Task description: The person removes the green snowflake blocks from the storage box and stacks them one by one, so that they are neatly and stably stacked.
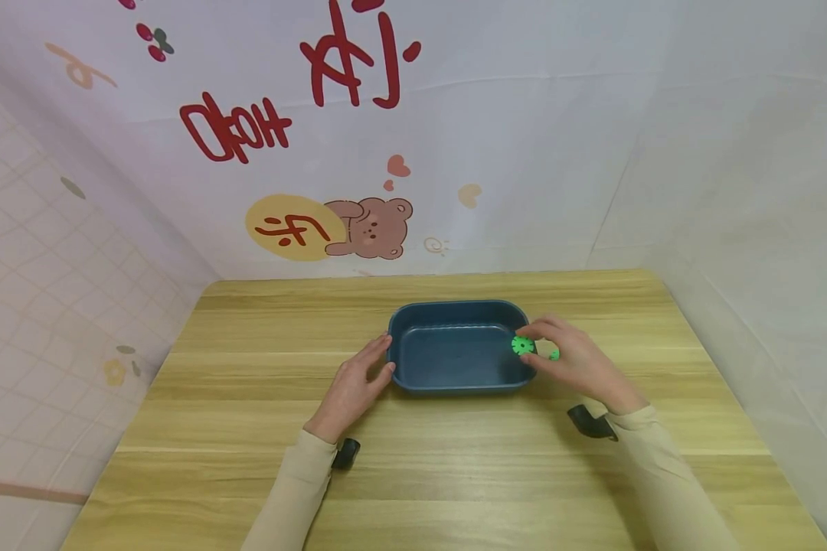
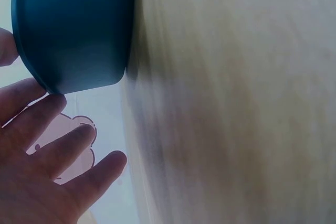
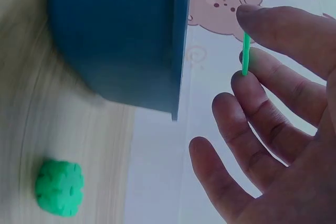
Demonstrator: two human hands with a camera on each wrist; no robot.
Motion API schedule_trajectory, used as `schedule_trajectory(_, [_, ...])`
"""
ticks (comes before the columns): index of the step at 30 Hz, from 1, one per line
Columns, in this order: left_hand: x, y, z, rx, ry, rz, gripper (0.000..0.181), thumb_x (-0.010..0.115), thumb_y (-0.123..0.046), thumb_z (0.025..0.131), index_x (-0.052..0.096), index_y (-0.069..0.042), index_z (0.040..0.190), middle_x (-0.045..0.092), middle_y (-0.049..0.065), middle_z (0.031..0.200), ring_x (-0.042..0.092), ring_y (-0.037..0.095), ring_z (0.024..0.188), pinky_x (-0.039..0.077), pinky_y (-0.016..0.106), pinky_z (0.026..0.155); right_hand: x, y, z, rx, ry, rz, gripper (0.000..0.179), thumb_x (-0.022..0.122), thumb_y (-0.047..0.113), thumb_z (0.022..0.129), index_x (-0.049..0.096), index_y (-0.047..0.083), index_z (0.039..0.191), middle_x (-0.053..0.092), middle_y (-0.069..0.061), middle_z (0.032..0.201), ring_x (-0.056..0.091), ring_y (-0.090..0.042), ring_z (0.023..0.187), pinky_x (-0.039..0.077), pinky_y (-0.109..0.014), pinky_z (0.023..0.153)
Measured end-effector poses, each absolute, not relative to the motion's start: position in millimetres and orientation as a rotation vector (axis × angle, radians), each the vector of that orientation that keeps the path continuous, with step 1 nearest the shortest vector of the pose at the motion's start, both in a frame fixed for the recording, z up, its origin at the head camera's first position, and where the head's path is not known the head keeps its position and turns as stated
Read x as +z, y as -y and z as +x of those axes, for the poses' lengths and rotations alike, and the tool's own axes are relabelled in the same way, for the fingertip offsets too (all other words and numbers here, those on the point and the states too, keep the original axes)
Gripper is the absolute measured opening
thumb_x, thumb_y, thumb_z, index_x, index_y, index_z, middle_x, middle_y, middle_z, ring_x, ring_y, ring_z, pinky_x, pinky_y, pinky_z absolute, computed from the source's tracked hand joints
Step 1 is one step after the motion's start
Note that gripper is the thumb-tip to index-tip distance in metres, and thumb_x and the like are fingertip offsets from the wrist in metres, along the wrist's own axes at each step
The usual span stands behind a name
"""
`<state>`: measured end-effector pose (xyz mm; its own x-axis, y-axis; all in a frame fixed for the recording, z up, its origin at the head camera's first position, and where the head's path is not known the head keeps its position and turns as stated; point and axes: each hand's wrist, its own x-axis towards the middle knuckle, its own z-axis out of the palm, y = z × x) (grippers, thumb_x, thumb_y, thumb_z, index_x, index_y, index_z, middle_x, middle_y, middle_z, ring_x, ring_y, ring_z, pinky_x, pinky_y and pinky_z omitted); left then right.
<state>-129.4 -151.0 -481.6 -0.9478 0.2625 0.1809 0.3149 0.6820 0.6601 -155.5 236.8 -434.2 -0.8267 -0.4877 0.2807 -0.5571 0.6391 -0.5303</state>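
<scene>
A dark blue rectangular tub with rounded corners stands on the table, its inside bare. Above its right rim my right hand pinches a thin green notched disc between thumb and fingertips; edge-on, the disc shows as a narrow strip in the right wrist view. My left hand rests its fingertips and thumb against the tub's left side, fingers spread and fairly straight. A short stack of similar green discs lies on the table right of the tub, mostly behind my right hand in the head view.
The wood-grain table runs back to a white cloth wall printed with a bear and red lettering. White cloth also hangs along both sides. Black straps with camera mounts sit at both wrists.
</scene>
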Motion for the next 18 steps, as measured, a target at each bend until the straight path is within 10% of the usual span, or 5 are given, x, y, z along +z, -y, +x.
schedule_trajectory(18, [-482.9, 151.9, -129.5, -1.119, 2.811, -0.498, 0.054, 0.054, -0.038, 0.099, 0.044, -0.015, 0.147, 0.037, -0.004, 0.152, 0.035, 0.016, 0.137, 0.033, 0.041, 0.11, -442.1, -270.0, -153.8, 0.897, 2.714, 0.811, 0.032, 0.077, 0.012, 0.084, 0.067, 0.012, 0.115, 0.06, 0.003, 0.11, 0.056, -0.018, 0.097, 0.048, -0.041, 0.081])
